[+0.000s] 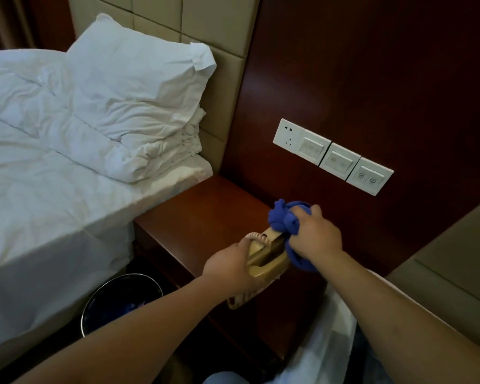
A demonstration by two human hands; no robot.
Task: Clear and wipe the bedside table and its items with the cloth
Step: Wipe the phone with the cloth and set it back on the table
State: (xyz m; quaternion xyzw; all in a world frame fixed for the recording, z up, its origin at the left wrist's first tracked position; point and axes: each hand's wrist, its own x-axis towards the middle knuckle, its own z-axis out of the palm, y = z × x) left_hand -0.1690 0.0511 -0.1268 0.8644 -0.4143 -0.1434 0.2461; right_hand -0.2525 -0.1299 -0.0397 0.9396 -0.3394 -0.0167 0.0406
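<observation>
A beige corded telephone point(269, 259) is held tilted above the front right part of the dark red wooden bedside table point(205, 214). My left hand point(227, 266) grips the telephone's left side, near its coiled cord point(258, 236). My right hand point(315, 236) is closed on a bunched blue cloth point(284, 214), which presses against the telephone's far end. The telephone's lower part is hidden behind my left forearm.
A bed with white sheets point(47, 195) and a pillow point(133, 106) lies left of the table. A round metal bin point(119, 300) stands on the floor between them. White switches and a socket point(333, 156) sit on the wooden wall panel behind. White fabric point(330, 342) lies at the lower right.
</observation>
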